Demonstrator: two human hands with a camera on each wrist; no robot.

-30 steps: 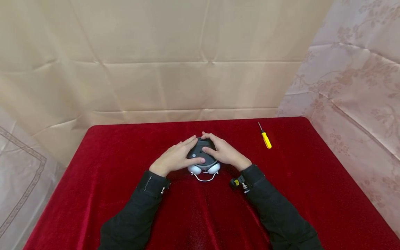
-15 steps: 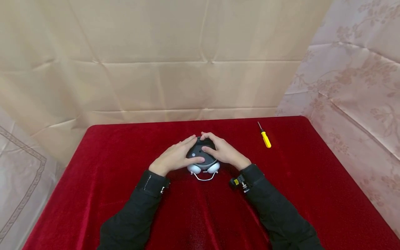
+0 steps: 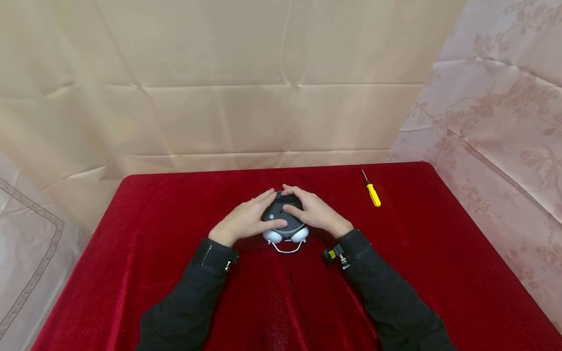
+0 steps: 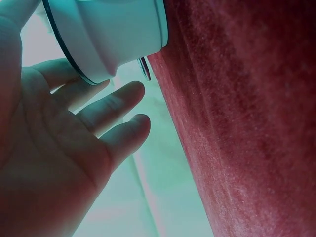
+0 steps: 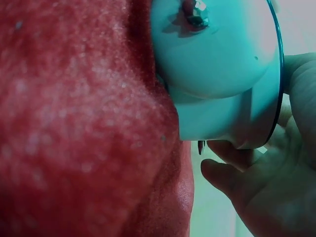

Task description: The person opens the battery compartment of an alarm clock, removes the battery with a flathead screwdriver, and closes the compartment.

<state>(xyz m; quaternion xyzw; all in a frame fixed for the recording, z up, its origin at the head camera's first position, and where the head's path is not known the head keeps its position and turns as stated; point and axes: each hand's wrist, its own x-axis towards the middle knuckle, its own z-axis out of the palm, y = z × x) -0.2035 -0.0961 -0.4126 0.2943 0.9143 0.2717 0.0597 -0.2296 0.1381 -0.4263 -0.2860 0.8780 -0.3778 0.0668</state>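
Clock (image 3: 276, 210), dark side up, centre-far on the plush desk (image 3: 175, 204), held between curled left grip (image 3: 246, 219) and right grip (image 3: 317, 211). Could rock toward the near bells (image 3: 272, 237) or skid, tbh, if pressed unevenly.

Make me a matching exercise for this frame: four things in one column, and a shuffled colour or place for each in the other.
1. Screwdriver
2. Device's upper panel
3. Paired domes
4. Wire loop

A. White, between panel and loop
B. Thin curve, nearest the camera wearer of the four
C. Dark grey, with a small hole
D. Partly yellow, on the red cloth, right of the domes

Pairs: 1-D, 2-C, 3-A, 4-B
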